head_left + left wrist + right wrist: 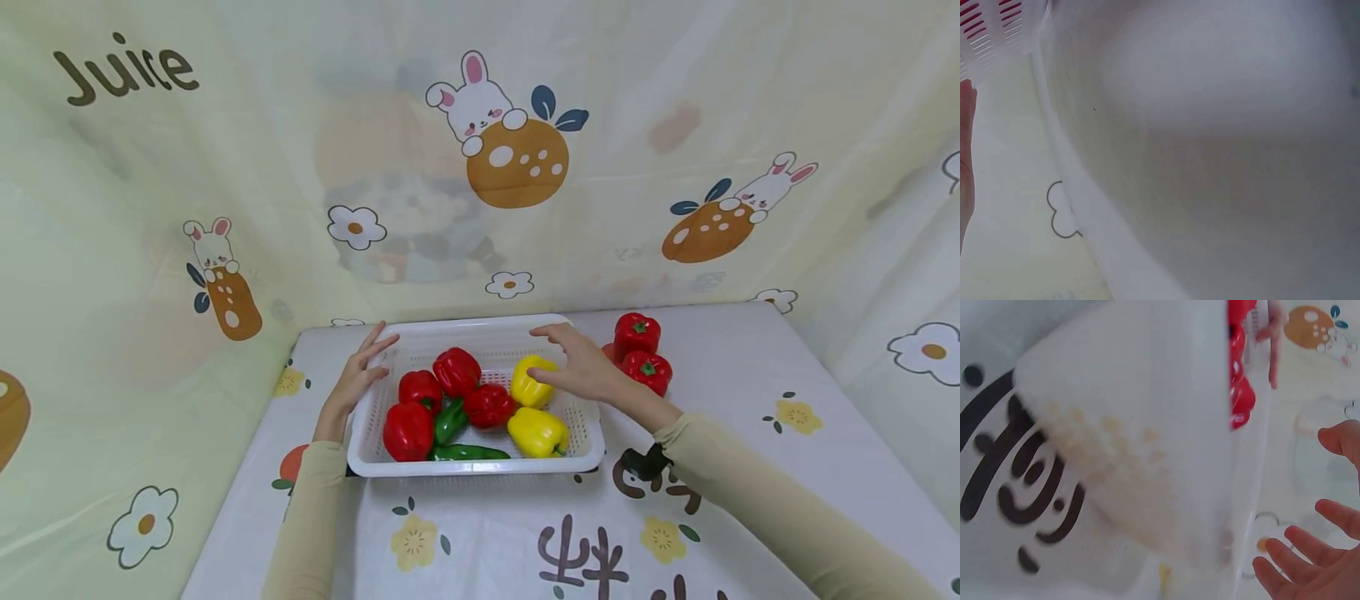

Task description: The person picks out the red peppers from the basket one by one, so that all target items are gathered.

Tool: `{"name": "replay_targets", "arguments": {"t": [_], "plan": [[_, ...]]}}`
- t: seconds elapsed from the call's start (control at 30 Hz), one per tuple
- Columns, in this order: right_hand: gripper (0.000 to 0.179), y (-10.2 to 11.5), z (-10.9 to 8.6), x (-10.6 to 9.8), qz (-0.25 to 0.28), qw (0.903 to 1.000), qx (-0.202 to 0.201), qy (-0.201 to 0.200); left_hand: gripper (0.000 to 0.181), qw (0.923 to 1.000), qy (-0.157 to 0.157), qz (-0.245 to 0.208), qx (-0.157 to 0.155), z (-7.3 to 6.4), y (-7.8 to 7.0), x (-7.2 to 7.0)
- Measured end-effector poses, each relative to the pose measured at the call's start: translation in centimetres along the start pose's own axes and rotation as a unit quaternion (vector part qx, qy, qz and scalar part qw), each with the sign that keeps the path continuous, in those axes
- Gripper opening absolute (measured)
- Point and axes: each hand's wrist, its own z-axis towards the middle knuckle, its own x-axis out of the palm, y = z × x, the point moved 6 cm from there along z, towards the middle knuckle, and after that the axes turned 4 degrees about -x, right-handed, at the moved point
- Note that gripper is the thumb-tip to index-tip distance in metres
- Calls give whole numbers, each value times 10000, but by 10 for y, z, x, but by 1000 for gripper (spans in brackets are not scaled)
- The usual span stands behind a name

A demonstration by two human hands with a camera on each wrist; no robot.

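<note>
A white plastic basket (480,468) on the table holds several red bell peppers (408,432), two yellow bell peppers (537,432) and two green peppers (471,452). At its left rim is my left hand (355,379), fingers extended and spread. My right hand (581,362) hovers over the right side of the basket, thumb and fingers apart with nothing between them. Its thumb overlaps the rear yellow pepper (533,379) in the head view. In the right wrist view, the spread fingers (1313,547) show beside the basket wall (1166,425).
Right of the basket, red bell peppers (647,371) sit on the tablecloth, one partly hidden behind my right hand. A patterned cloth (600,275) hangs behind the table and along both sides. A black device (647,462) is at my right wrist.
</note>
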Motion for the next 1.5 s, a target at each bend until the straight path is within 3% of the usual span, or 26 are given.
{"name": "replay_targets", "arguments": {"t": [0.4,0.63,1.0,1.5], "plan": [[66,34,20,40,-466,9958,-199,767,53,9999,32,-43,-93,0,-2,2],[66,46,38,51,-893,9911,-320,937,52,10000,-1,35,-20,0,-4,0],[70,45,64,82,-967,9885,137,1157,51,10000,28,-55,21,-1,-3,-1],[54,31,71,103,-1170,9725,959,1771,52,10000,27,-60,26,-1,-3,-1]]}}
